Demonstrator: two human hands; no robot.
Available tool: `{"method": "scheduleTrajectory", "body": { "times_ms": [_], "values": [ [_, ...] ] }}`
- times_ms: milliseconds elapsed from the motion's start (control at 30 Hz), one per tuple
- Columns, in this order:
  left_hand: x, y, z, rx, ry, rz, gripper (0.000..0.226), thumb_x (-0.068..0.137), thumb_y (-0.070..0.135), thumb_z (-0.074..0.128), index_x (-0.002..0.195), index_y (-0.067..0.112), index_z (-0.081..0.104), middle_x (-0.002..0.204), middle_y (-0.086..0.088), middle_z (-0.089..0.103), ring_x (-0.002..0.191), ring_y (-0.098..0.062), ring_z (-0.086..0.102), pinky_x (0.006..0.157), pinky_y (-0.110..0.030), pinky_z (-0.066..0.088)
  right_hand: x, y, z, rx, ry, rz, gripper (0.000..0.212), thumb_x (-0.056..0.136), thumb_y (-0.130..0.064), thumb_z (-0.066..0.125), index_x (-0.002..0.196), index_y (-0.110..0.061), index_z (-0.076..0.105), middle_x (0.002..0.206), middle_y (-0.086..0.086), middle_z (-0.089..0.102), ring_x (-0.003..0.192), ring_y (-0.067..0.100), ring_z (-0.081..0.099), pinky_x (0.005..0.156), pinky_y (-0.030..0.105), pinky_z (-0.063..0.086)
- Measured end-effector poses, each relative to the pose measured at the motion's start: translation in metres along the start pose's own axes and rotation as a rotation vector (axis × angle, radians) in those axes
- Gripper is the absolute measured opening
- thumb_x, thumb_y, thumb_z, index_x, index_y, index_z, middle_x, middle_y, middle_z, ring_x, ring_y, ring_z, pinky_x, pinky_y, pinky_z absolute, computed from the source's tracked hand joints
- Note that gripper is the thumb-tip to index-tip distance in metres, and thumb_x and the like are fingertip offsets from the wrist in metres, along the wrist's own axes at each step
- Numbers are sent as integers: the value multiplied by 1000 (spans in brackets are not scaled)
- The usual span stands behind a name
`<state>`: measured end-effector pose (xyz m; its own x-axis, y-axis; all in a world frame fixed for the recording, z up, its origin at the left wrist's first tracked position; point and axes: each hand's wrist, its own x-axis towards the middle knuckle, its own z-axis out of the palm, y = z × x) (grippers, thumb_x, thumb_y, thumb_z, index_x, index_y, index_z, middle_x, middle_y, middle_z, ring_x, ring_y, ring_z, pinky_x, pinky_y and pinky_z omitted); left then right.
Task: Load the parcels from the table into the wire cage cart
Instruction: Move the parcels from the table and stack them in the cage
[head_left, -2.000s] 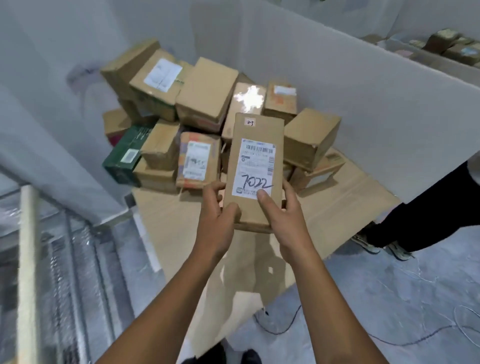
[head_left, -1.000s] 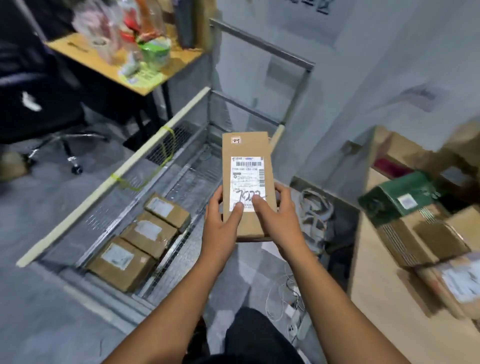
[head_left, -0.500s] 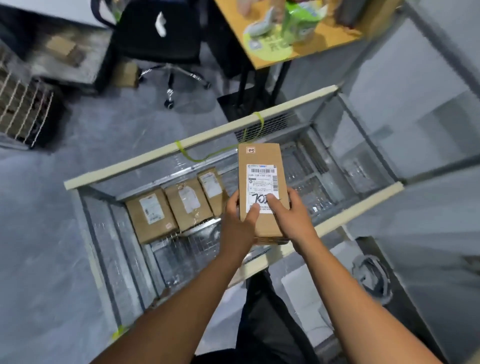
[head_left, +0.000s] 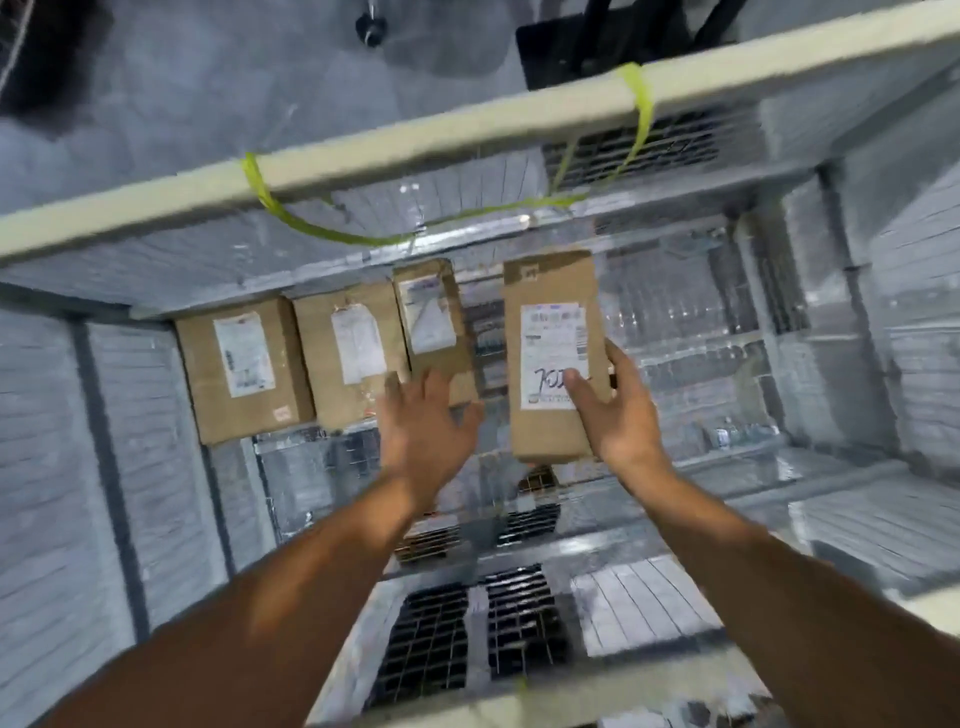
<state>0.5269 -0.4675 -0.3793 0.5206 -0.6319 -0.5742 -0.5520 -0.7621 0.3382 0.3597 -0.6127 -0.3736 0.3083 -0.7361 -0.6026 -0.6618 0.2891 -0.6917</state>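
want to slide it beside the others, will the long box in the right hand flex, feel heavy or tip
Probably stiff: the long box keeps straight edges and flat faces. Likely light, since the right hand alone holds it by one end. Laid flat like the three parcels nearby, it should neither tip nor roll.

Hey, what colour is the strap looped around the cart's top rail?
The strap is bright yellow-green; the head view shows it best.

Parcel depot/warehouse: wire cage cart (head_left: 415, 140) w/ labelled cardboard parcels (head_left: 244, 369), concrete floor (head_left: 156, 78).
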Motion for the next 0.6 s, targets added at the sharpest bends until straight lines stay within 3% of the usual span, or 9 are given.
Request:
{"method": "scheduleTrajectory", "body": {
  "times_ms": [67,167,267,333,400,500,600],
  "values": [
    [43,-20,29,93,25,11,76,96,63,28,155,16,38,164,-13,34,155,-36,16,127,-48,0,37,34,20,17,-10,-2,61,96,-43,71,151,-32,47,119,-19,68,104,4,69,78,22,59],
    [104,-36,72,151,93,27,78,102,59,36,165,19,15,172,-8,13,158,-37,0,126,-51,2,90,77,52,8,-24,-35,50,96,-40,74,137,-49,47,115,-24,67,101,-3,69,84,26,59],
    [162,-51,116,139,161,109,84,96,68,24,165,24,2,173,-5,-1,158,-34,-11,127,-51,-3,140,113,82,17,-34,-71,47,97,-37,73,134,-50,49,119,-12,69,101,0,70,84,27,62],
    [186,-63,139,132,194,117,82,98,66,24,165,25,2,174,-5,-4,158,-32,-12,126,-49,-7,169,128,101,5,-13,-106,46,93,-51,72,133,-55,50,124,-3,68,106,13,71,88,41,63],
    [200,-72,156,170,270,101,86,95,66,29,166,21,9,173,-7,1,159,-35,-6,126,-48,-8,194,139,117,-41,-11,-137,59,86,-65,69,140,-58,46,128,0,65,109,19,69,90,45,62],
    [208,-76,174,166,403,116,85,94,63,43,164,17,24,171,-11,15,158,-38,6,126,-52,-3,218,152,139,-79,-33,-185,71,90,-58,71,153,-43,42,133,-2,60,119,18,61,104,43,53],
    [209,-85,183,198,460,139,81,99,58,46,164,16,22,172,-11,14,158,-36,5,126,-56,1,232,164,150,-131,-54,-180,73,94,-56,66,159,-41,34,115,-7,62,117,18,52,110,43,43]
  ]
}}
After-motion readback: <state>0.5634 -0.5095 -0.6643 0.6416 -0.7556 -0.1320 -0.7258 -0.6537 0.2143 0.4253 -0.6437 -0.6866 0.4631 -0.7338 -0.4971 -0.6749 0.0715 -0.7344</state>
